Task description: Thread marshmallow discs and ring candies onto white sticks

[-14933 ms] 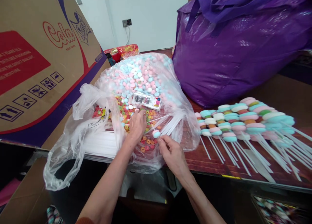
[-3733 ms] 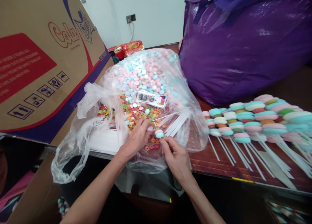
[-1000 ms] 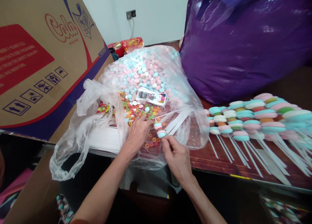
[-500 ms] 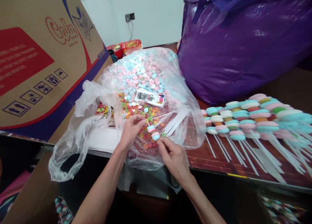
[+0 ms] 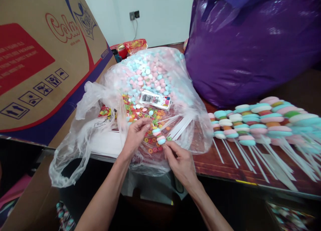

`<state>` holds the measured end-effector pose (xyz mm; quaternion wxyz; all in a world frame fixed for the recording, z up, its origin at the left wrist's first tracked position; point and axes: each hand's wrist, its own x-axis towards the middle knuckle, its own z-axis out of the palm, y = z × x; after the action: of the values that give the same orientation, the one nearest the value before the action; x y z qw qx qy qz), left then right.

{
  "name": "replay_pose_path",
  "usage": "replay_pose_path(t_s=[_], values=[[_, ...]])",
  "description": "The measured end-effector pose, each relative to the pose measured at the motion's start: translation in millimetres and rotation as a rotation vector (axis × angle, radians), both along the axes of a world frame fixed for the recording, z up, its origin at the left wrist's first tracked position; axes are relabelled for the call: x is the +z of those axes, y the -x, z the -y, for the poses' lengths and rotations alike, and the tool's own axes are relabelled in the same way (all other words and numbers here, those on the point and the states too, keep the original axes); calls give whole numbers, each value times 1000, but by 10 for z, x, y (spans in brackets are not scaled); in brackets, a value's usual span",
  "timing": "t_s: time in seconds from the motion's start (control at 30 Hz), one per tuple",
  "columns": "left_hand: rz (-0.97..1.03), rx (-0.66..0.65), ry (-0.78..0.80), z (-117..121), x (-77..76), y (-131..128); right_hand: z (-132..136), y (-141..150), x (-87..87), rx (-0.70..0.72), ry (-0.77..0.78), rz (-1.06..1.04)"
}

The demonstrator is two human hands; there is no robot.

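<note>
My right hand (image 5: 179,159) pinches the lower end of a marshmallow stick (image 5: 158,136), just under its pastel blue, white and pink marshmallows. My left hand (image 5: 136,134) is closed at the upper end of that stick, thumb and finger together; whatever is between them is too small to make out. Below both hands lies a clear plastic bag (image 5: 200,137). Loose pink, blue and white marshmallows (image 5: 152,72) are heaped on it, with colourful candy rings (image 5: 157,117) nearer me. White sticks (image 5: 182,128) and a small stack of printed labels (image 5: 155,100) lie there too.
Several finished marshmallow sticks (image 5: 253,122) are stacked at the right of the table (image 5: 208,165). Behind them stands a big purple bag (image 5: 248,50). A large cardboard box (image 5: 37,63) fills the left side. Red packets (image 5: 136,46) sit at the back.
The view has shifted slightly. Both hands stay at the ends of the same marshmallow stick, with hardly any visible movement.
</note>
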<state>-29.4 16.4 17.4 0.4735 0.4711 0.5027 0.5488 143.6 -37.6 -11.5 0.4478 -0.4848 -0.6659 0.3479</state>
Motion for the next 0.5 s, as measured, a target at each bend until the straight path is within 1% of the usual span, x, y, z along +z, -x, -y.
replay_pose_path(t_s=[0.07, 0.13, 0.3, 0.5], values=[[85, 3, 46, 6, -8, 4, 5, -5, -3, 12, -4, -12], [124, 6, 75, 12, -11, 5, 8, -8, 3, 23, -7, -7], [117, 43, 78, 28, 15, 6, 0, -2, 21, 36, -19, 29], [145, 93, 68, 58, 27, 5, -11, 2, 4, 7, -18, 60]])
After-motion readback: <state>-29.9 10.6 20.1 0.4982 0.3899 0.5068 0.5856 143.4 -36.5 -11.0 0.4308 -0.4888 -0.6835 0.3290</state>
